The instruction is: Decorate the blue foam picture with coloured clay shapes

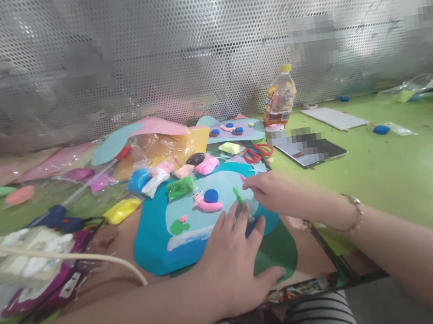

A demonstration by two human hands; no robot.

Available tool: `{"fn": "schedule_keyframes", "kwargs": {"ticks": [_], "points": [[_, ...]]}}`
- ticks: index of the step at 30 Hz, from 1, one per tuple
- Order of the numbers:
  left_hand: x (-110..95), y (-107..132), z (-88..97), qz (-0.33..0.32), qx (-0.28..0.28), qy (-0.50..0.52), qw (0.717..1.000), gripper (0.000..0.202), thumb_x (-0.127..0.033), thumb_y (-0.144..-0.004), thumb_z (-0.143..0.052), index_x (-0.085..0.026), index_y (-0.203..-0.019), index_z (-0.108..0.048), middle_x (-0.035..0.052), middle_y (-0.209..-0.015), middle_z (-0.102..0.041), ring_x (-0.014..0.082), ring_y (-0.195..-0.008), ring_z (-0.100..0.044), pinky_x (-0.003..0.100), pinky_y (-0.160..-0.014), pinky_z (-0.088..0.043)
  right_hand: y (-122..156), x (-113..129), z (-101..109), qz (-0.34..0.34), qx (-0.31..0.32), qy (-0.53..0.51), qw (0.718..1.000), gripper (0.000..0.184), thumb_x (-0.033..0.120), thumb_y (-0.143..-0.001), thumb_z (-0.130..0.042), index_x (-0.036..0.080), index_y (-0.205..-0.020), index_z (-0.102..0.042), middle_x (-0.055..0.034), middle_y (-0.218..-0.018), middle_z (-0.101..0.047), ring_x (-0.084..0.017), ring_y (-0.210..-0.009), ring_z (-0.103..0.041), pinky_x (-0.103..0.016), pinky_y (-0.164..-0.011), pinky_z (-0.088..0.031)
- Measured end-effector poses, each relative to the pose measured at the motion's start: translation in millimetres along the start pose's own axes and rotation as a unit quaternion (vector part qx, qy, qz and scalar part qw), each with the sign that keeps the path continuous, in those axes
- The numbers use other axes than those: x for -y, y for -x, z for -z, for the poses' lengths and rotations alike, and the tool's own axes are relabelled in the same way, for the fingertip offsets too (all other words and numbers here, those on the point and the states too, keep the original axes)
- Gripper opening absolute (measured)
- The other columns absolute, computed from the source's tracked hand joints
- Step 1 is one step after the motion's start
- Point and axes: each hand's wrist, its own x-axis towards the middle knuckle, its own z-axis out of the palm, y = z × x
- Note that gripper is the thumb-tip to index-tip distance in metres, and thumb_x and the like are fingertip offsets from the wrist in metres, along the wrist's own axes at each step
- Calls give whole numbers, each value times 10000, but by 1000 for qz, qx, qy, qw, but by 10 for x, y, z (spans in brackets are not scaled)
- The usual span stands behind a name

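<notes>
A blue paper cutout (154,250) lies in front of me with a lighter blue centre. On it sit a pink clay snail body (209,204) with a blue round shell (211,196), and a green clay leaf (179,227) topped by a pink bit. My left hand (237,260) rests palm down with fingers spread over the cutout's lower right. Just beyond its fingertips is a thin green clay strip (238,196). My right hand (268,189) has its fingers pinched together at the cutout's right side, with a small pink pointed piece (243,179) at the fingertips.
Packs of soft clay, including a green one (180,188) and a yellow one (122,210), lie around the cutout. Red scissors (258,152), a drink bottle (282,97) and a tablet-like device (310,148) stand or lie behind. At left are a glue gun (57,217) and a cable (93,255).
</notes>
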Motion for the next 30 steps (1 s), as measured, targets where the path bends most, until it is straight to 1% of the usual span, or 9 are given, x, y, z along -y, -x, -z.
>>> {"fn": "schedule_keyframes", "kwargs": {"ticks": [3, 6, 7, 8, 11, 13, 20, 26, 30], "points": [[-2, 12, 3, -5, -17, -8, 1000, 758, -675, -832, -321, -211, -1431, -285, 201, -1513, -102, 391, -1372, -111, 550, -1045, -220, -46, -30, -1, -30, -22, -80, 996, 386, 111, -867, -344, 121, -1227, -484, -20, -700, -597, -111, -541, -485, -227, -492, -331], [-32, 13, 41, -1, -16, -23, 1000, 750, -668, -826, -344, -230, -1431, -284, 203, -1501, -154, 397, -1344, -201, 546, -1011, -272, -85, -75, 15, -20, -41, -86, 995, 499, 125, -862, -367, 105, -1361, -349, -5, -673, -576, -125, -544, -470, -237, -491, -328], [-46, 13, 56, 5, -13, -28, 1000, 751, -667, -823, -351, -226, -1429, -291, 210, -1492, -177, 398, -1326, -240, 546, -997, -288, -98, -91, 22, -7, -44, -90, 995, 496, 124, -864, -371, 110, -1360, -357, -15, -704, -590, -129, -573, -487, -242, -513, -347], [-61, 13, 69, 11, -9, -35, 999, 757, -668, -818, -359, -221, -1425, -301, 219, -1483, -195, 401, -1302, -283, 546, -981, -306, -110, -108, 29, 10, -47, -101, 994, 464, 116, -866, -370, 118, -1329, -407, -32, -755, -607, -132, -621, -512, -246, -551, -373], [-101, 17, 91, 21, 1, -56, 998, 764, -670, -808, -373, -207, -1414, -328, 241, -1456, -246, 406, -1196, -403, 546, -920, -354, -146, -154, 33, 64, -37, -140, 987, 331, 84, -870, -370, 145, -1103, -598, -72, -909, -620, -147, -796, -554, -267, -689, -427], [-116, 23, 91, 22, 1, -70, 997, 758, -667, -812, -364, -209, -1414, -329, 242, -1443, -272, 402, -1136, -445, 545, -883, -376, -165, -177, 17, 82, -32, -152, 985, 301, 86, -880, -382, 155, -1009, -645, -77, -932, -608, -155, -844, -551, -280, -730, -437], [-129, 65, 70, 18, -2, -83, 996, 760, -669, -814, -339, -201, -1412, -335, 239, -1422, -316, 412, -1120, -446, 549, -855, -382, -228, -214, -94, 123, -30, -148, 981, 300, 151, -927, -405, 194, -979, -698, -56, -830, -556, -154, -806, -503, -301, -742, -424], [-154, 78, 74, 20, 1, -84, 996, 769, -676, -816, -320, -165, -1387, -384, 260, -1382, -366, 429, -1144, -430, 560, -862, -376, -278, -228, -221, 137, -40, -110, 984, 331, 145, -925, -400, 242, -972, -713, -70, -893, -553, -173, -857, -477, -345, -802, -392], [-154, 67, 81, 26, 7, -78, 997, 756, -667, -817, -343, -170, -1384, -389, 245, -1423, -317, 421, -1136, -442, 561, -865, -381, -282, -229, -278, 129, -42, -83, 987, 329, 135, -915, -409, 257, -978, -708, -68, -894, -541, -185, -866, -449, -351, -806, -388]]}}
